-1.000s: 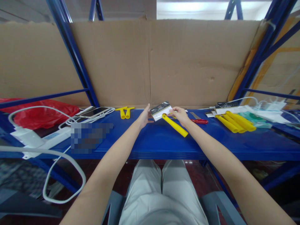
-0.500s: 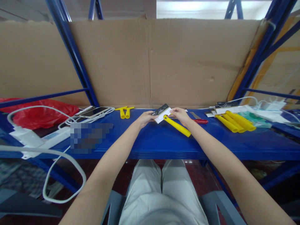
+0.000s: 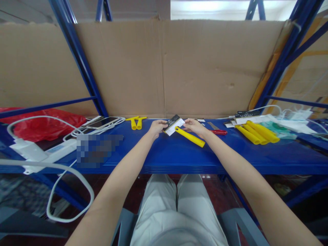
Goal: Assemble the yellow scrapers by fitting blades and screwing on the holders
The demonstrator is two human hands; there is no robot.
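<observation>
Between my hands is a small black-and-white printed card (image 3: 175,125), tilted, above the blue tabletop. My left hand (image 3: 157,127) is closed on its left edge, thumb on top. My right hand (image 3: 194,126) is at the card's right corner with its fingers pinched together; part of them is hidden. A yellow tubular handle (image 3: 191,137) slants from the card's lower edge toward my right wrist. Whether it is joined to the card I cannot tell. Just beyond my right hand lies a red-handled tool (image 3: 218,132).
Two yellow T-shaped pieces (image 3: 136,122) lie back left. Several yellow handles (image 3: 257,132) and a stack of cards (image 3: 247,118) are at the right. A white power strip (image 3: 55,150), cables and a red plastic bag (image 3: 48,123) occupy the left. Cardboard (image 3: 164,68) walls the back.
The card and the yellow handle have shifted slightly left together, and the card has turned a little. My right hand has moved slightly left, uncovering small items behind it.
</observation>
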